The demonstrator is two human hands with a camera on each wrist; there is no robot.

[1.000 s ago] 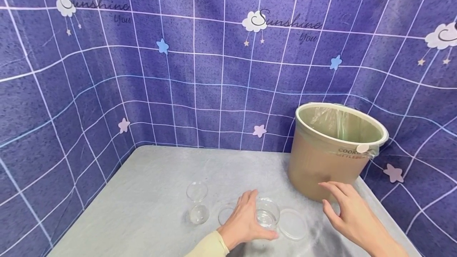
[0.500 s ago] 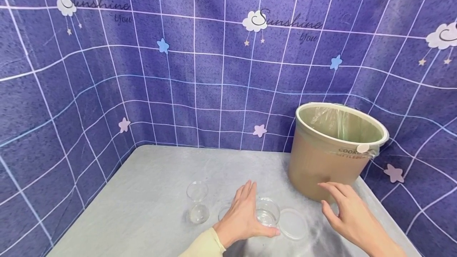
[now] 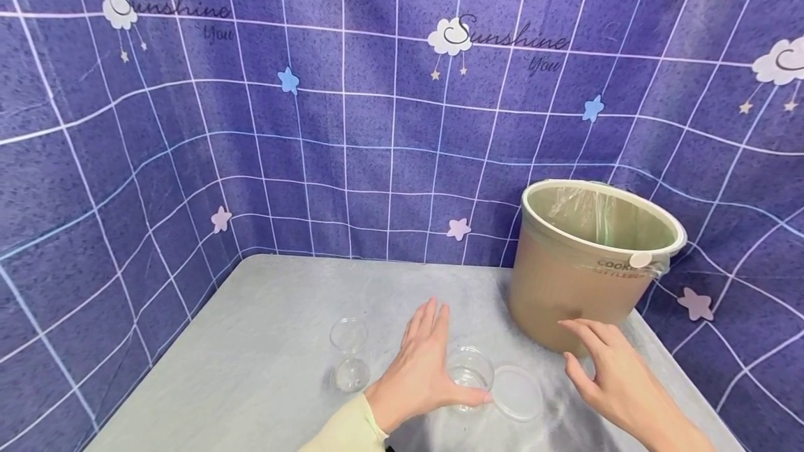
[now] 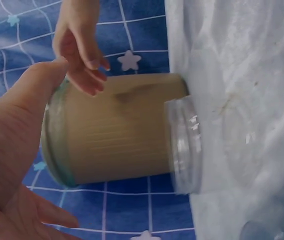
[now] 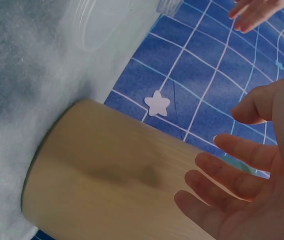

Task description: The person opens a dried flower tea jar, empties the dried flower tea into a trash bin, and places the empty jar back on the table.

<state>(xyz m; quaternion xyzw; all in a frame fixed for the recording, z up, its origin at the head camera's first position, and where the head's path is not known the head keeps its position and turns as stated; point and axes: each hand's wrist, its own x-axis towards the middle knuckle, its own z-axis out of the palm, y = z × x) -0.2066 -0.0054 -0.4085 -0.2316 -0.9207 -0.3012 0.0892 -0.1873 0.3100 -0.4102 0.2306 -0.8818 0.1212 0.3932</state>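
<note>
My left hand [image 3: 414, 375] is held over the grey table with fingers extended and thumb spread, holding nothing. It overlaps the left side of a clear round jar [image 3: 472, 368] in the head view; the left wrist view shows the jar [image 4: 184, 145] apart from the thumb and fingers. Flat on the table to the jar's right lies a translucent round lid [image 3: 517, 394]. My right hand [image 3: 615, 365] hovers before the bin, its fingers [image 5: 227, 172] loosely bent around nothing. Left of my left hand stands a clear cup [image 3: 352, 375].
A tan bin [image 3: 568, 291] with a pale rim and a plastic liner stands at the table's back right. Purple-blue gridded cloth [image 3: 377, 124] with stars and clouds hangs behind and beside the grey table [image 3: 283, 298].
My left hand has shifted up and slightly left, its fingers straighter, and now hides the clear disc seen beside it earlier. My right hand has hardly moved; the jar and lid stay in place.
</note>
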